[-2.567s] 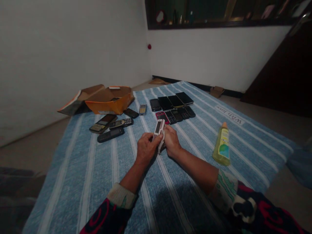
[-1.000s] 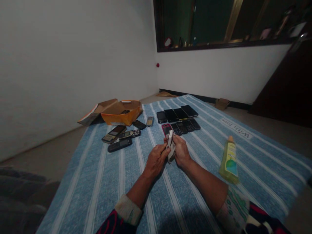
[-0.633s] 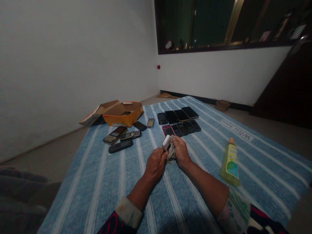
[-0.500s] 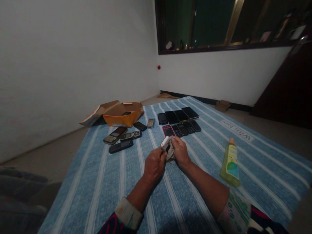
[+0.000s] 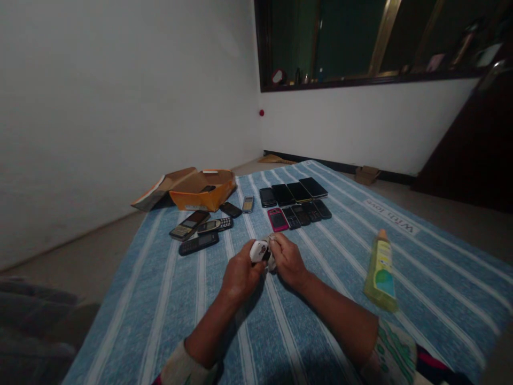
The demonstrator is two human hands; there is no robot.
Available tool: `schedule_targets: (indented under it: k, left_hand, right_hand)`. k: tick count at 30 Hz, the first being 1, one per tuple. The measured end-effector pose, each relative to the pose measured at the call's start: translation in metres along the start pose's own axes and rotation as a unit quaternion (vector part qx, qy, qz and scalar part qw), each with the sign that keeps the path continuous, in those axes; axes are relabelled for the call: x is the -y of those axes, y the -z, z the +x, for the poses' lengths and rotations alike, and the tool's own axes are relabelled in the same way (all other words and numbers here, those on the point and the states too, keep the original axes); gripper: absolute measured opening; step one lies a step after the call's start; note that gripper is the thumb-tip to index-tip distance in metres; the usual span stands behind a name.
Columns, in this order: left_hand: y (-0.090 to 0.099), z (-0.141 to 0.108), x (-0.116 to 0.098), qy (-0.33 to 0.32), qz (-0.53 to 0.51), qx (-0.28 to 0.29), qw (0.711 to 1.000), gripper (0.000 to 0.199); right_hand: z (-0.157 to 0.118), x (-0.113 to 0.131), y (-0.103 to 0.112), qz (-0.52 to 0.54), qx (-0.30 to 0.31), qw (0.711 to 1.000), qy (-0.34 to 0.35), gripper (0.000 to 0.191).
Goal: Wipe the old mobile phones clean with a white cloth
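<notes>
My left hand [image 5: 241,272] is closed around a white mobile phone [image 5: 258,250] with a dark patch on its face. Pressed against the phone's right end is a pale cloth [image 5: 271,262], bunched in the closed fingers of my right hand [image 5: 287,259]. Part of the phone is hidden by the cloth and fingers. Just beyond my hands lies a pink-framed phone [image 5: 278,219], first in a row of small keypad phones [image 5: 301,215]. Behind that row are several dark touchscreen phones [image 5: 284,194].
An open orange cardboard box [image 5: 200,200] stands at the far left with a dark phone inside. Several loose keypad phones [image 5: 198,243] lie before it. A bottle of yellow-green liquid [image 5: 380,275] lies on the right of the blue striped cloth covering [image 5: 320,331].
Both hands have shifted slightly left and nearer to me with the white phone and cloth. The phone has turned in my left hand, and the pink phone is more fully visible.
</notes>
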State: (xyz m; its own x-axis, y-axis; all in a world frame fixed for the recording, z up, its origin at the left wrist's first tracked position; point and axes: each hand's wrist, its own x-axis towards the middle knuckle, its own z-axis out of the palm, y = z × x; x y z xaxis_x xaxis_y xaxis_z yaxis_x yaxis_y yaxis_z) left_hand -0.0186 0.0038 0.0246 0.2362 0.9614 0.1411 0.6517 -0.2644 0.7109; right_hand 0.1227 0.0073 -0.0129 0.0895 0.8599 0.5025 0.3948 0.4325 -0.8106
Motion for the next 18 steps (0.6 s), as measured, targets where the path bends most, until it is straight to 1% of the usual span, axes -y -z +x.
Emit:
schedule_targets:
  k: [2,5,9,12,14,18]
  left_hand:
    - [0.011,0.002,0.000,-0.007,0.015,0.055,0.998,0.029]
    - [0.024,0.003,0.003,0.017,0.041,0.098,0.994,0.019]
    - [0.030,-0.001,0.010,0.064,0.094,0.112,0.987,0.013]
    - [0.031,-0.006,0.014,0.080,0.132,0.123,0.980,0.013]
    - [0.032,-0.009,0.014,0.079,0.158,0.125,0.976,0.014]
    - [0.032,-0.013,0.013,0.055,0.204,0.115,0.971,0.016]
  right_hand:
    - [0.000,-0.002,-0.002,-0.050,0.005,0.998,0.032,0.023]
    - [-0.001,-0.006,-0.006,-0.123,0.009,0.989,0.085,0.023]
    - [-0.005,-0.005,-0.010,-0.197,0.048,0.966,0.160,0.025]
    - [-0.008,0.000,-0.012,-0.233,0.077,0.949,0.200,0.023]
    - [-0.010,0.004,-0.012,-0.256,0.089,0.938,0.216,0.022]
    - [-0.012,0.007,-0.013,-0.298,0.102,0.923,0.223,0.021]
